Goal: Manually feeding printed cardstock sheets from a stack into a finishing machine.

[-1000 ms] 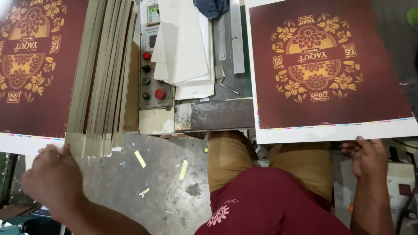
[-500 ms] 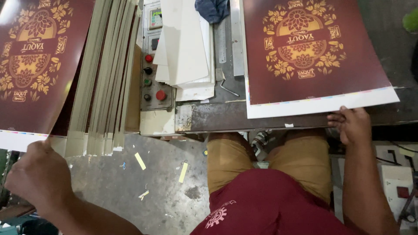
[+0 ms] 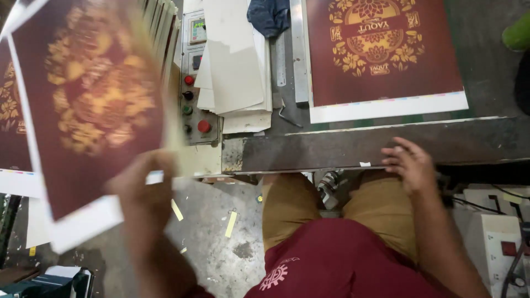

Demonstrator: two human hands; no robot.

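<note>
My left hand (image 3: 144, 190) grips a maroon printed sheet (image 3: 88, 105) with a gold floral design by its white lower edge; the sheet is lifted, tilted and blurred by motion. Below it on the left lies a stack of like sheets (image 3: 10, 132). My right hand (image 3: 409, 163) rests with fingers spread on the front edge of the dark metal machine table (image 3: 331, 149), holding nothing. Another maroon and gold sheet (image 3: 381, 55) lies flat on that table, far from my right hand.
A control panel (image 3: 194, 83) with red, green and black buttons sits between the two stacks. Blank white sheets (image 3: 234, 72) and a blue cloth (image 3: 270, 15) lie beside it. Paper scraps dot the concrete floor (image 3: 221, 243). A white box with cables (image 3: 497, 232) stands at right.
My left hand has lifted one printed sheet off the left stack and swung it up. The right sheet has slid farther onto the table and my right hand has let go of it.
</note>
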